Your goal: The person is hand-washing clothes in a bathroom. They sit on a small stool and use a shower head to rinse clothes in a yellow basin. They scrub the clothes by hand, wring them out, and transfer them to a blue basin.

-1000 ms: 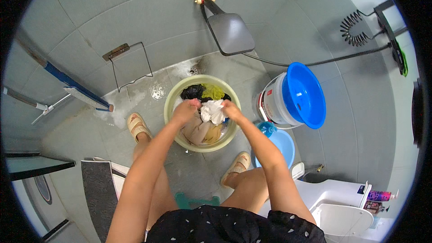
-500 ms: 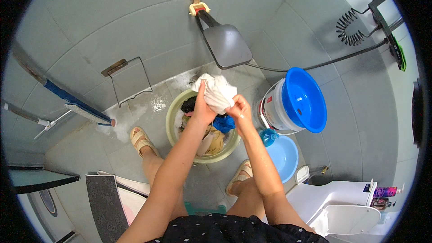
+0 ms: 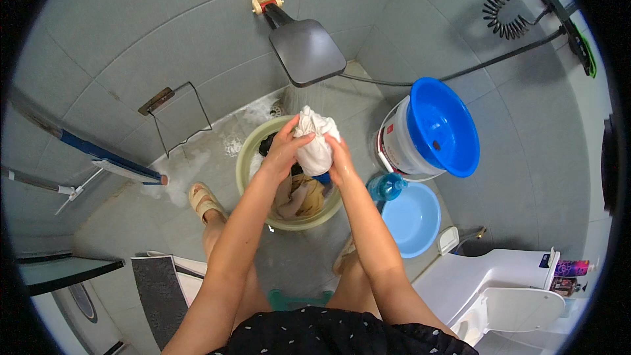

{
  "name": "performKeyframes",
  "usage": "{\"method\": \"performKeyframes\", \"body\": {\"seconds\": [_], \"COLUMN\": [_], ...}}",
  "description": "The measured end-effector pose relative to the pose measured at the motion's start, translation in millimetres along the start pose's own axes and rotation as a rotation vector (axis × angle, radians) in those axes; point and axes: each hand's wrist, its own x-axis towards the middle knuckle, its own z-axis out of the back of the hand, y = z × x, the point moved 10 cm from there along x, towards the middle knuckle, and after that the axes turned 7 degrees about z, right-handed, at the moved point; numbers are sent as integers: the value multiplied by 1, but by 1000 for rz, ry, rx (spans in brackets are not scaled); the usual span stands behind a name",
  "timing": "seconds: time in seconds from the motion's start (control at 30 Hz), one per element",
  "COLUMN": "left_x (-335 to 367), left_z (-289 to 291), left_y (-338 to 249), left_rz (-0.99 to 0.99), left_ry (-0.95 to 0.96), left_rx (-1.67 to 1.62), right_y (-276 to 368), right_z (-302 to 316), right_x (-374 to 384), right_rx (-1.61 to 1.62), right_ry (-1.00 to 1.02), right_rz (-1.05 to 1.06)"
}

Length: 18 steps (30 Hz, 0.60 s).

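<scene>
Bunched upright since the earlier frame, the white cloth (image 3: 315, 148) now sits between my hands; my right hand (image 3: 338, 158) has moved from pinching its edge to pressing its right side. With my left hand (image 3: 286, 150) around the left side, both are clamped on it, above the far right of the pale tub (image 3: 289, 225), near the shower head (image 3: 307, 51).

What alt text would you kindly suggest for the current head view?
The left hand and right hand hold a bunched white cloth over a round pale tub of laundry, near a gray shower head. To the right sits a light-blue basin.
</scene>
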Motion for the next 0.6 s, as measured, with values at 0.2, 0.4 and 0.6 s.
{"method": "performKeyframes", "body": {"seconds": [0.2,0.4,0.6], "left_x": [-26,-1,-5], "left_z": [34,49,0], "left_y": [38,56,30], "left_rz": [534,398,209], "left_ry": [-99,-121,109], "left_rx": [585,478,37], "right_y": [71,83,114], "right_z": [6,4,-43], "right_x": [0,-8,-37], "right_rx": [-969,-444,127], "right_ry": [-173,-112,-57], "right_rz": [488,487,363]}}
